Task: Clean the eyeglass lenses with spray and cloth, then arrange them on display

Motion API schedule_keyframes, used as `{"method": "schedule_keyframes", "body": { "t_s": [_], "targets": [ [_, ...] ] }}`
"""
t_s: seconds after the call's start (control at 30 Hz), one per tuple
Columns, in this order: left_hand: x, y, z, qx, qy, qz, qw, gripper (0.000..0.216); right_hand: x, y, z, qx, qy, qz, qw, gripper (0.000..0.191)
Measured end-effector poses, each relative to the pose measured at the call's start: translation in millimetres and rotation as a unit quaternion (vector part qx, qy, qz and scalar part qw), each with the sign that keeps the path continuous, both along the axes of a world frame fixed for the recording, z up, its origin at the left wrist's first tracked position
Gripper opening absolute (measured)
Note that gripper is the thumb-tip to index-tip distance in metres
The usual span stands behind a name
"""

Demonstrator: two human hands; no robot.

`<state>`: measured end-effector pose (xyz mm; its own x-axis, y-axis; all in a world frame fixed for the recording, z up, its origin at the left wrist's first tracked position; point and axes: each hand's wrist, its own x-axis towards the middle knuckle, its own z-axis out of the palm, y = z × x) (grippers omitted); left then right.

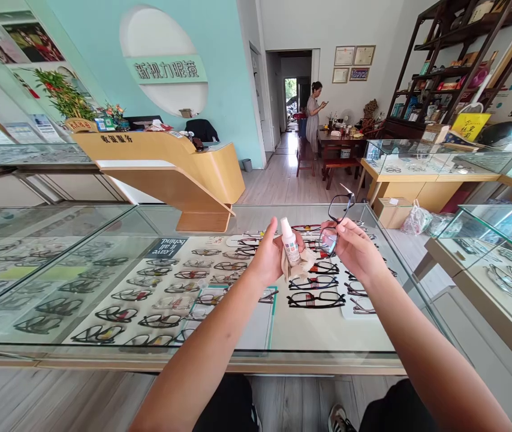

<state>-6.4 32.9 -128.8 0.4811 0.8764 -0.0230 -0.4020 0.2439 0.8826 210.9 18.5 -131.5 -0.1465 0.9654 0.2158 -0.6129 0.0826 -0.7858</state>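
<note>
My left hand (268,257) is closed round a small white spray bottle (289,240) and a beige cleaning cloth (298,267) that hangs below it. My right hand (355,247) pinches a pair of black-framed glasses (337,223), held upright just right of the bottle, one temple sticking up. Both hands hover above a glass display counter (319,336) with rows of spectacle frames (170,288) under the glass.
A wooden reception desk (170,162) stands behind the counter. More glass cases stand at right (485,252) and left (22,240). A person (314,117) stands far back by a dark table (341,144). A dark shelf unit (454,66) fills the right wall.
</note>
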Motion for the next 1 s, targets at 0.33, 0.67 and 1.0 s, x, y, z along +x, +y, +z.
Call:
{"method": "schedule_keyframes", "body": {
  "t_s": [0.33, 0.67, 1.0],
  "targets": [
    [2.8, -6.0, -11.9, 0.259, 0.224, 0.231, 0.911, 0.064, -18.2, -7.2, -9.7, -0.021, 0.006, 0.010, 1.000, 0.024],
    [5.5, -9.9, -12.7, 0.346, 0.259, 0.244, 0.868, 0.061, -27.1, -13.7, -6.2, -0.023, 0.014, 0.028, 0.999, 0.026],
    [-50.0, 50.1, -16.6, 0.115, 0.102, 0.395, 0.906, 0.037, -14.9, -4.5, -10.3, -0.035, 0.036, 0.018, 0.999, 0.026]
  ]
}}
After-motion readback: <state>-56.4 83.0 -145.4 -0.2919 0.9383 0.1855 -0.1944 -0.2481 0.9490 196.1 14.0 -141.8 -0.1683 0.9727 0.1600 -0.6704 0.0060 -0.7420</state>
